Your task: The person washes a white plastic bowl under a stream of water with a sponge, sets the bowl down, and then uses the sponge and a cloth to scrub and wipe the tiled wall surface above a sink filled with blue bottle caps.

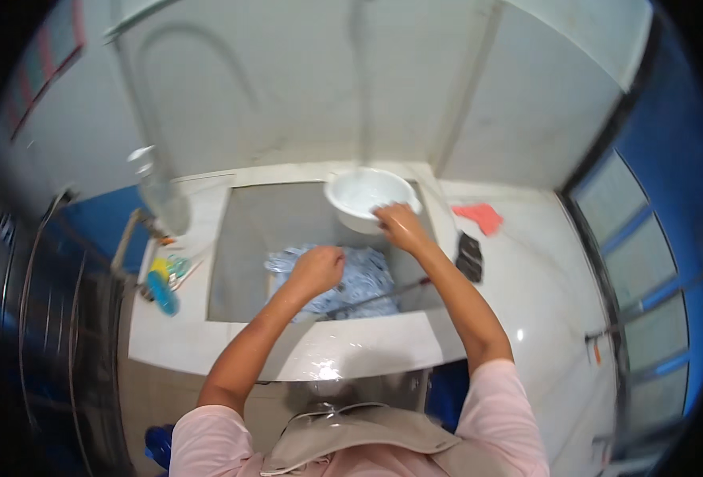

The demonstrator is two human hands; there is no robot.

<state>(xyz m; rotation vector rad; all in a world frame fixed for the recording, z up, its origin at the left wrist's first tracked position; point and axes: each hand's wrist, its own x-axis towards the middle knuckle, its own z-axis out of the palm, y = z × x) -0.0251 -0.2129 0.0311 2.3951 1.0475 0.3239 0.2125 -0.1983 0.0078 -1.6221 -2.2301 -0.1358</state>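
My right hand (401,226) grips the near rim of a white plastic basin (347,208), which sits at the back right of a grey sink (244,238). Light blue patterned cloth (367,274) lies bunched in the sink. Over this cloth is my left hand (320,269), its fingers curled closed; whatever may be inside them is hidden. A thin dark rod (379,300) slants across the front of the sink, close to the cloth.
On the white counter (526,270) right of the sink lie a coral cloth (480,216) and a black crumpled item (469,258). Left of it stand a clear pump bottle (161,195), a tap (125,242) and a blue brush-like item (162,292). A wall rises behind.
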